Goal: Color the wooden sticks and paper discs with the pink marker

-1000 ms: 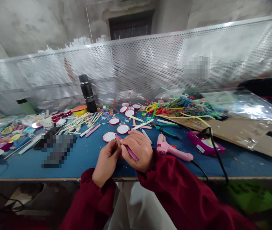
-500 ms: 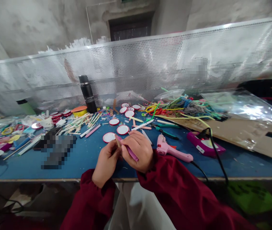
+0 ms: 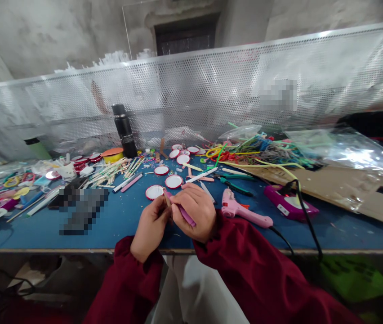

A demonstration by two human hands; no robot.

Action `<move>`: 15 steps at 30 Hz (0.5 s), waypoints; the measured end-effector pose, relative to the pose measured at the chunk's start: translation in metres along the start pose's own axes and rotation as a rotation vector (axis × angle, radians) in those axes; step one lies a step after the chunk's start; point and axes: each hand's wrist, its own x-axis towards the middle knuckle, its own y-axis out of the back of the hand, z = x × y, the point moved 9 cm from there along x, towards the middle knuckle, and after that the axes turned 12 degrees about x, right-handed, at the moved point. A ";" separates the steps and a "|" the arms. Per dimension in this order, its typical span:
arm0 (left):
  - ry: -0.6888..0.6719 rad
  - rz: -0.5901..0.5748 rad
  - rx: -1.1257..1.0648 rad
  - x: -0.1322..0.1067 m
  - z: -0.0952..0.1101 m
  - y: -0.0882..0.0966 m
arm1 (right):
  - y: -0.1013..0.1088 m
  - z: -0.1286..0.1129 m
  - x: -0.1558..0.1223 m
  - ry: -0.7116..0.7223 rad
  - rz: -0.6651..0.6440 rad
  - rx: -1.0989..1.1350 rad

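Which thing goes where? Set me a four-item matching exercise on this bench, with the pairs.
1 pink glue gun
2 black flask
3 pink stick
4 cardboard sheet

a upright by the mesh screen
b gripped in the right hand
c flat at the table's right end
d on the table just right of the right hand

Pairs: 1-d, 2-a, 3-b, 4-c

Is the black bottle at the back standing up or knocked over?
Upright: the black bottle stands on its base on the blue table, cap at the top, in front of the mesh screen.
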 end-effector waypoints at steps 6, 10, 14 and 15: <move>0.000 -0.013 0.013 0.000 0.000 -0.001 | 0.001 0.000 0.001 -0.009 0.012 -0.016; 0.001 -0.012 0.012 0.000 0.001 -0.001 | 0.002 -0.002 0.002 0.005 0.018 -0.012; 0.013 -0.010 0.000 0.000 0.001 -0.001 | 0.003 -0.001 0.002 0.002 0.024 -0.011; 0.016 -0.011 -0.003 0.000 0.001 -0.002 | 0.003 -0.001 0.001 0.003 0.022 -0.009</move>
